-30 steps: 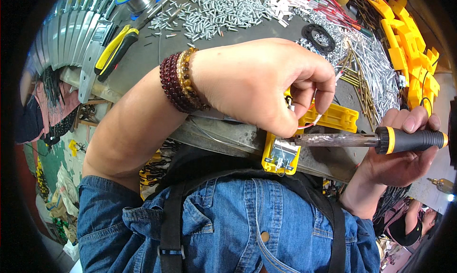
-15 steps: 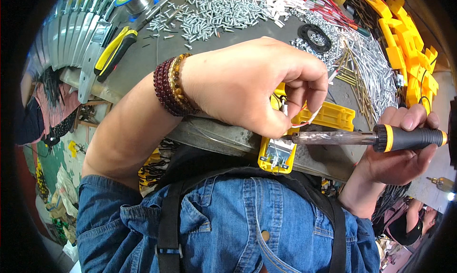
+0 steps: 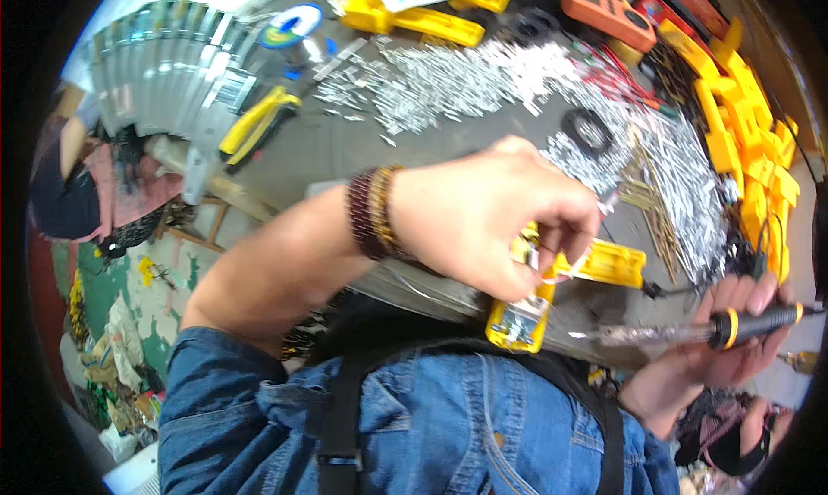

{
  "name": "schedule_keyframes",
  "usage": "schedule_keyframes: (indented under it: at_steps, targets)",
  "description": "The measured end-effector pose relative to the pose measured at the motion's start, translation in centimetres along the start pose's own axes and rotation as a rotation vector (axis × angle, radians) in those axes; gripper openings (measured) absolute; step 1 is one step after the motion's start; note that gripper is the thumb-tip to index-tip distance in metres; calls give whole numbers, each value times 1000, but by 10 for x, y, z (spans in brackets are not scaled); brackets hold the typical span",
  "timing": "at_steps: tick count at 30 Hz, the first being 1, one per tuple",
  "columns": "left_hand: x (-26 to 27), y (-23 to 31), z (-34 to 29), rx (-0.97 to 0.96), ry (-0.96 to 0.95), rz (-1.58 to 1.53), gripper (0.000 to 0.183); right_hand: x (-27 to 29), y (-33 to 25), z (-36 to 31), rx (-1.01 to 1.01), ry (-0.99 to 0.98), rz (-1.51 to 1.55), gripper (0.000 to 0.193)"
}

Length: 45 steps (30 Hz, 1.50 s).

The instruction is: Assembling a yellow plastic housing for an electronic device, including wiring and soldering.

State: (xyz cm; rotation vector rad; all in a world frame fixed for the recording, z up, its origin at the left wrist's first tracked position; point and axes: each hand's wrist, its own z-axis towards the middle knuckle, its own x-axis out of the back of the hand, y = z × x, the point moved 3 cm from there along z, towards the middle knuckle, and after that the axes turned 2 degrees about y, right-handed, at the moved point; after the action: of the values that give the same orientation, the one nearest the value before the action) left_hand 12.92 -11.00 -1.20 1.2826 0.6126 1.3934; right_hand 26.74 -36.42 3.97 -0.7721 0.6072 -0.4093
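My left hand [image 3: 487, 219], a beaded bracelet on its wrist, is closed around a small yellow plastic housing [image 3: 498, 333] at the table's near edge. Metal parts show in the housing's near end; the hand covers its middle. A thin white and red wire [image 3: 576, 269] sticks out beside the fingers. Another yellow housing piece [image 3: 617, 264] lies just to the right. With my right hand [image 3: 731, 366] I hold a soldering iron [image 3: 752, 324] by its black handle with yellow rings. Its tip points left, a little apart from the housing.
Heaps of silvery screws [image 3: 440, 81] cover the far table. A solder spool [image 3: 291, 28] and yellow-black pliers [image 3: 259, 126] lie at the left. Yellow housings [image 3: 749, 133] are piled far right, near an orange multimeter [image 3: 608, 14]. Another person's arm [image 3: 755, 426] shows at lower right.
The soldering iron's tip has drawn away from the housing, to the right and toward me. My left hand keeps its grip. The whole view has shifted, and more of the far table shows.
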Motion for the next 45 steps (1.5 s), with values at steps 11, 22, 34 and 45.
schedule_keyframes:
  at_steps: [11,22,34,45]
  targets:
    - [-3,2,0,-56,106,88,24,48,35,-17,-109,537,-71,43]
    - [-11,-1,3,-28,110,68,25,52,29,-18,-177,413,-28,38]
    - [-12,-2,6,-46,104,54,27,31,27,-13,-83,529,-275,46]
    - [-10,-3,5,-69,116,83,26,24,24,-10,-42,466,-321,46]
